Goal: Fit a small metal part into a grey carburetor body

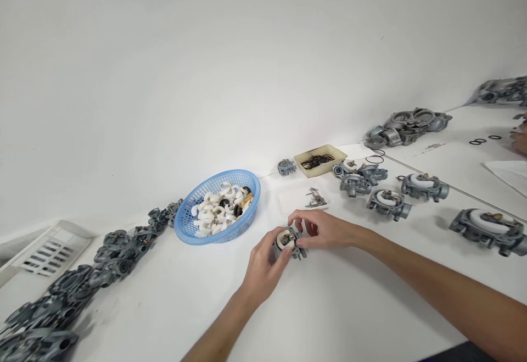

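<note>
we grip the small grey carburetor body (290, 243) low over the bench (329, 307), left hand (263, 266) clasping its near side, right hand (323, 229) fingers pinching its far top edge.

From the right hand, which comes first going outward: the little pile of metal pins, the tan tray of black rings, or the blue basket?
From the right hand:
1. Pile of metal pins, just beyond the fingers.
2. Tan tray, farther back past the pins.
3. Blue basket, off to the left.
Tray and basket are nearly too close to call.
</note>
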Available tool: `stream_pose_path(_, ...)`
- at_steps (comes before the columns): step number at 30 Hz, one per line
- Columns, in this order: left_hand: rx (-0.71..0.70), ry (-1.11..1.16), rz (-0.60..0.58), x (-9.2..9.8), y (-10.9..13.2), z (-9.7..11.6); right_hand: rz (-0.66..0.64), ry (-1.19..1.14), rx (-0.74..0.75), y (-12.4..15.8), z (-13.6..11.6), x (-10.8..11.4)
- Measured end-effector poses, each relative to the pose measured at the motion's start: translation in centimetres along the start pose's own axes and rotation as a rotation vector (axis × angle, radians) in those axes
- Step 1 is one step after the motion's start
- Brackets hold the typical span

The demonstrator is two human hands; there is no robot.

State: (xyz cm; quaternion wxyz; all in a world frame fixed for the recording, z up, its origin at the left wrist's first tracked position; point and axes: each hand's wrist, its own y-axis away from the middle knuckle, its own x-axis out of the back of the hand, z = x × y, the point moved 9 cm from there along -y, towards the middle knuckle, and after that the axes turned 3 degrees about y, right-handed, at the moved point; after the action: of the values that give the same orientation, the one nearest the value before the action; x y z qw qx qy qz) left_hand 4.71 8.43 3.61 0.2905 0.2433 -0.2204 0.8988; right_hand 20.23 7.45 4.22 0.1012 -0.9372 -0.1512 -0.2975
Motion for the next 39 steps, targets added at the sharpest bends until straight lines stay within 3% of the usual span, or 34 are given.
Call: stream_pose_path(39, 0.052, -0.040, -0.003, -0.15, 0.17, -0.39, 0.040, -0.183, 0.078, -0.36, -0.18, -0.41)
